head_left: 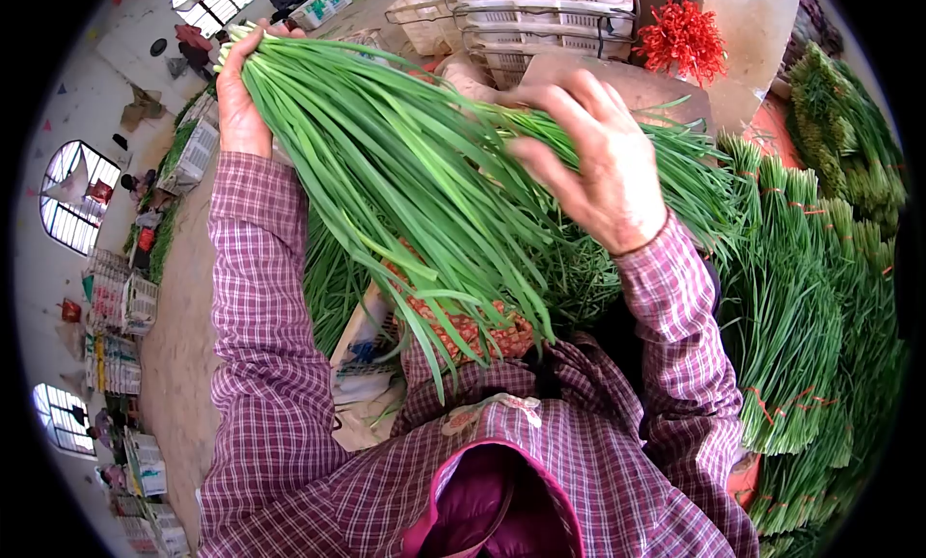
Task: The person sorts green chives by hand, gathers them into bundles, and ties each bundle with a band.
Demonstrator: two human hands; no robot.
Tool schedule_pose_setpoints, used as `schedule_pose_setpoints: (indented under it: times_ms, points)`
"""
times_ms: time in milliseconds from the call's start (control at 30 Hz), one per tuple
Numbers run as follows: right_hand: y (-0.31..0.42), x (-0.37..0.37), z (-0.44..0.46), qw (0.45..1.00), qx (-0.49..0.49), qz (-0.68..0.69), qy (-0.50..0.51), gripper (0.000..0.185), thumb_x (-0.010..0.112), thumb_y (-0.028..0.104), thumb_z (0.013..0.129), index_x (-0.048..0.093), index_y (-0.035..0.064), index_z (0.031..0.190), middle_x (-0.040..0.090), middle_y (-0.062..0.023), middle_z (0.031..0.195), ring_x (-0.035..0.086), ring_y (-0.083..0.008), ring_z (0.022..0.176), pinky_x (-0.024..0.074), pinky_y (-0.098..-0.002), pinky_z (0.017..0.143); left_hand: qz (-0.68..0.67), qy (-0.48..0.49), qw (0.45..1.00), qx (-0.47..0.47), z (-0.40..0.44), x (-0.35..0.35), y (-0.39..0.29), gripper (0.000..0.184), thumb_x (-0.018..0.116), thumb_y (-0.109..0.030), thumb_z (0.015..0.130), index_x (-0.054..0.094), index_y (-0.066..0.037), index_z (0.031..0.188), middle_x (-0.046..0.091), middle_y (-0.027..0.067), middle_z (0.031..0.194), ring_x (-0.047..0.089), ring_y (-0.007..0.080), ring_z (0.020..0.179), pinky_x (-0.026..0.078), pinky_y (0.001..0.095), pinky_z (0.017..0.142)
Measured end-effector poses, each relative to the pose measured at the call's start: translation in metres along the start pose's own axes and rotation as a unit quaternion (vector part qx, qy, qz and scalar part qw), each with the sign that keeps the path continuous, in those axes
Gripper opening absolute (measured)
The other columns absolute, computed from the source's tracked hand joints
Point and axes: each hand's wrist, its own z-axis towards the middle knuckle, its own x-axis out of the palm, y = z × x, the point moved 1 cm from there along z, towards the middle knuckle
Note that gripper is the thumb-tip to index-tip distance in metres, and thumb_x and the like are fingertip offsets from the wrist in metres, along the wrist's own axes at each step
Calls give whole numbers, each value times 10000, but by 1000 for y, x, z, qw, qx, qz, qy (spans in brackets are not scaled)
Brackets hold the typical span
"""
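My left hand [243, 109] is closed around the pale root ends of a bunch of garlic chives [386, 163], raised in front of me. The long green leaves fan out to the right and droop toward my lap. My right hand [608, 172] is over the leaf side with its fingers bent and apart, slightly blurred, and nothing shows in its grip. Just beyond its fingers lie more chives [675, 163], their leaves spread to the right. Loose green leaves [579, 278] lie below, partly hidden by the bunch and my right arm.
Tied chive bundles [786, 298] are piled at my right. Red ties [681, 42] hang in a cluster at the back, beside stacked white crates [540, 18]. Across the floor [178, 317] at left stand more crates [140, 302] and several people near arched windows.
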Motion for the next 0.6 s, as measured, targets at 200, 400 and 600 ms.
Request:
schedule_pose_setpoints:
  times_ms: [200, 400, 600]
  points:
    - [46, 59, 3, 989, -73, 114, 62, 631, 768, 407, 686, 518, 297, 1255, 471, -73, 1269, 451, -344, 1158, 447, -497, 923, -27, 70, 997, 36, 22, 2, -16, 223, 595, -139, 874, 559, -40, 1071, 636, 99, 906, 616, 269, 968, 498, 421, 933]
    - [-20, 87, -123, 924, 114, -1, 366, 265, 698, 301, 789, 685, 216, 1040, 609, -118, 1093, 673, -276, 759, 555, -423, 676, 42, 69, 991, 105, 43, -26, -62, 218, 640, -115, 853, 581, -19, 1039, 641, 89, 933, 640, 274, 967, 529, 425, 900]
    - [9, -8, -69, 922, 75, 168, 341, 144, 648, 264, 836, 701, 130, 844, 632, -128, 747, 636, -329, 665, 511, -414, 595, 26, 41, 995, 82, 46, -31, -66, 267, 638, -61, 843, 528, -44, 1085, 616, 78, 904, 585, 269, 964, 470, 449, 948]
